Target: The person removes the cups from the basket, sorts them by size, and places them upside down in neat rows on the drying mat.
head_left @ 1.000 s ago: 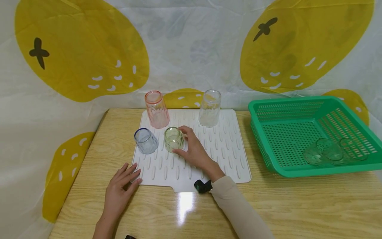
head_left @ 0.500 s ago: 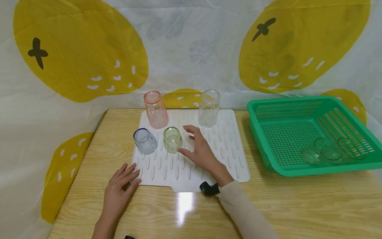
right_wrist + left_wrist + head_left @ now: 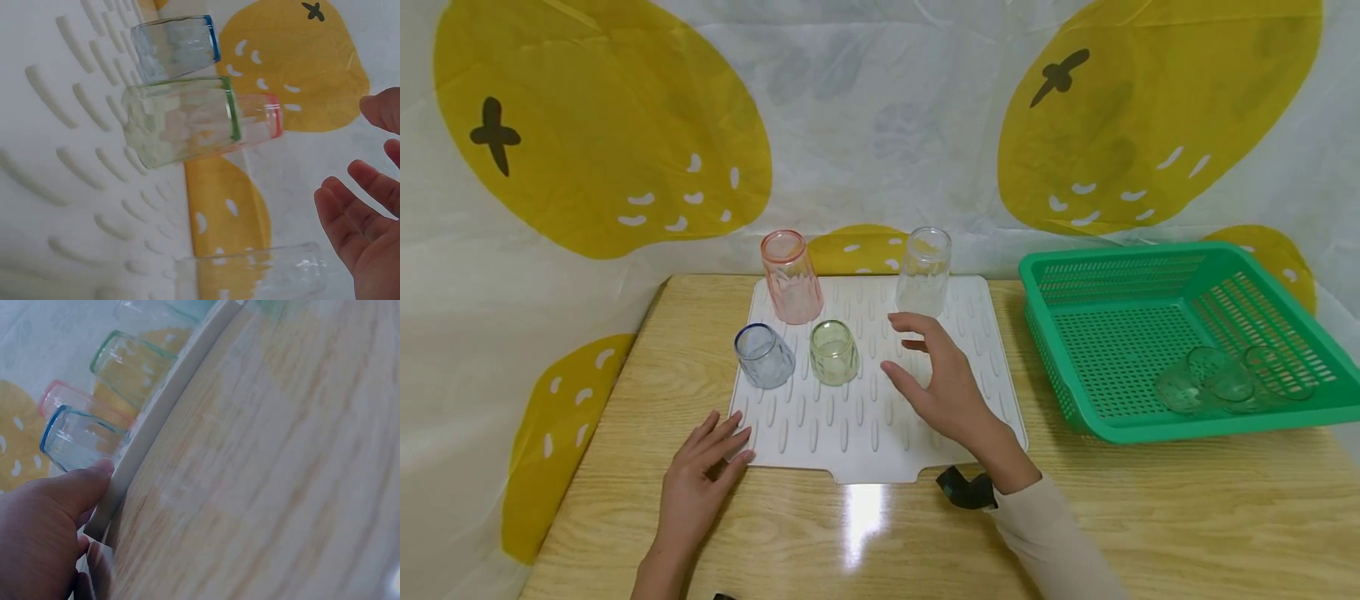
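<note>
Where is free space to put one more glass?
Free: the mat in front of the green glass; the table between the basket and sleeve; the basket's left half. Crowded: around the blue glass and pink glass; the basket's right end, holding clear glasses.

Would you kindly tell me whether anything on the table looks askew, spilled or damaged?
Nothing stands out: the blue glass, green glass, pink glass and clear glass stand on the mat, with no visible spill. Glasses in the basket are too faint to judge.
</note>
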Demonstrator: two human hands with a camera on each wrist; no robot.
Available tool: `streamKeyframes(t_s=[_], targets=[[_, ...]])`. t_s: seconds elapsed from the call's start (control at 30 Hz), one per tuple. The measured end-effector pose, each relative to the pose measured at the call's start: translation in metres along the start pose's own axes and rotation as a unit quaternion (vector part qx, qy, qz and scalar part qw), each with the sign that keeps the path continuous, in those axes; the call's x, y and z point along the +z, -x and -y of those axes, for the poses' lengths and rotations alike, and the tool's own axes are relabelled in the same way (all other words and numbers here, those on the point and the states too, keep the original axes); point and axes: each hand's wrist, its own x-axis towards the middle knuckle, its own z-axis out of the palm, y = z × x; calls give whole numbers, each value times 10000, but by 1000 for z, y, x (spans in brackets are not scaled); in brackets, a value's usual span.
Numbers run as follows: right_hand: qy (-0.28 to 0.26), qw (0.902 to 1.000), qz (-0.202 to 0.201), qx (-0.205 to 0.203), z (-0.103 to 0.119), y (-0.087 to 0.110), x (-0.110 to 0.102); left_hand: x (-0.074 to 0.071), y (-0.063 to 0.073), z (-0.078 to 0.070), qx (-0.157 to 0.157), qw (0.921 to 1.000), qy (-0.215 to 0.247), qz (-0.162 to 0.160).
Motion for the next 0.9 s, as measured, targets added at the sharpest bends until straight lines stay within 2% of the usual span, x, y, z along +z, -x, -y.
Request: streamKeyframes(t_s=[0.3, 0.47, 0.7, 0.83, 0.9], targets=[[345, 9983, -333, -328, 11, 12, -32, 0, 0, -1, -3, 10000, -74, -24], [740, 9949, -531, -424, 14, 18, -56, 1, 1, 0, -53, 10000, -62, 20], [938, 9880, -1108, -534, 6, 27, -90, 2, 1, 3, -11, 10000, -39, -9], [1217, 9812, -1443, -400, 1, 35, -109, 2, 1, 3, 22, 10000, 1, -50], [1408, 9780, -1518, -254, 6, 37, -119, 2, 1, 2, 9, 10000, 18, -56]])
